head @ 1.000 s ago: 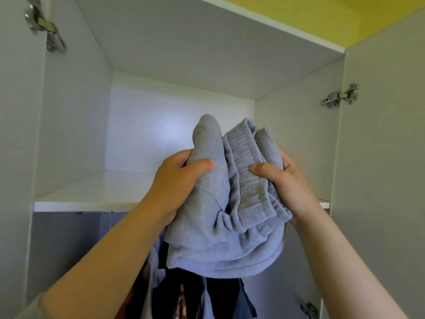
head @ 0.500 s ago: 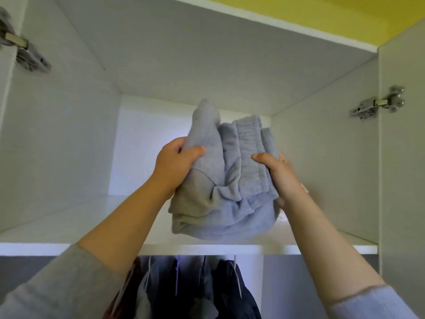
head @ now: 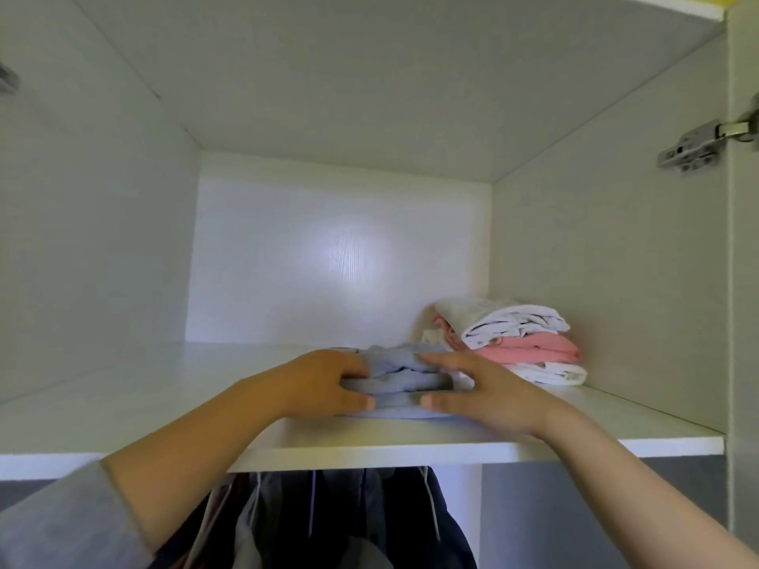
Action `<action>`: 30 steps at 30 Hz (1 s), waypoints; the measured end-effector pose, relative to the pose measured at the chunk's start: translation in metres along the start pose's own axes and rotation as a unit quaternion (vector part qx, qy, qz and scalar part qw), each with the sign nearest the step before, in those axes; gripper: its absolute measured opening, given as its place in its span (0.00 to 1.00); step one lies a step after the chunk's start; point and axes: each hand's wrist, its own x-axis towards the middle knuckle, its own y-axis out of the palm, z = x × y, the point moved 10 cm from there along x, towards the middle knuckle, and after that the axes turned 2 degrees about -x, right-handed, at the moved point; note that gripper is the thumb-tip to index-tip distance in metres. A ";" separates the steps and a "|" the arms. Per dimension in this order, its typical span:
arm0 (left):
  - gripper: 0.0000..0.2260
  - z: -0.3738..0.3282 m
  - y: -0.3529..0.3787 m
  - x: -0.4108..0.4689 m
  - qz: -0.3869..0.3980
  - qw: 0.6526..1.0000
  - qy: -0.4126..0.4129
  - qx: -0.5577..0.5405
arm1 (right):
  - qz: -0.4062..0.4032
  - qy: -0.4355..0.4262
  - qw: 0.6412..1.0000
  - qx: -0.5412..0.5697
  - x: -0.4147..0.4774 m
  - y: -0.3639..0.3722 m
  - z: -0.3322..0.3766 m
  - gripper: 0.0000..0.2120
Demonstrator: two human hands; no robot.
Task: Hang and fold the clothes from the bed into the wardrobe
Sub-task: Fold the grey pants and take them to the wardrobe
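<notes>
A folded light-blue garment (head: 400,377) lies flat on the white top shelf (head: 410,439) of the wardrobe. My left hand (head: 324,384) grips its left side, thumb underneath at the front and fingers curled over the top. My right hand (head: 480,394) holds its right side the same way, thumb low at the front and fingers laid over the top. Both forearms reach up over the shelf's front edge. The garment's far side is hidden behind my hands.
A stack of folded white and pink clothes (head: 517,342) sits at the shelf's back right, just beside the blue garment. Dark clothes (head: 341,523) hang under the shelf. The open right door carries a metal hinge (head: 694,147).
The blue garment went from held up in the air in front of the compartment to lying flat on the shelf. Both hands came down with it and keep hold of its sides.
</notes>
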 end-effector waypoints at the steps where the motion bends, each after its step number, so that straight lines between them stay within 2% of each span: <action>1: 0.19 0.000 0.001 0.002 0.008 1.000 0.005 0.014 | 0.026 0.001 0.999 -0.041 0.002 0.008 -0.003 0.18; 3: 0.16 0.000 -0.001 0.006 0.014 0.999 0.015 0.048 | 0.046 0.032 0.993 -0.101 0.009 0.013 -0.018 0.22; 7: 0.09 0.004 0.000 0.014 0.009 0.997 0.033 0.073 | 0.062 0.015 0.995 -0.076 0.025 0.017 -0.033 0.17; 10: 0.13 0.008 0.007 0.022 0.008 0.996 0.029 0.088 | 0.082 0.008 0.994 -0.078 0.040 0.019 -0.045 0.17; 16: 0.12 0.016 0.015 0.055 0.044 0.988 0.014 0.147 | 0.123 -0.011 0.989 -0.082 0.062 0.027 -0.066 0.18; 30: 0.17 0.049 0.026 0.135 0.012 0.984 -0.036 0.175 | 0.088 -0.026 0.991 -0.102 0.136 0.032 -0.120 0.17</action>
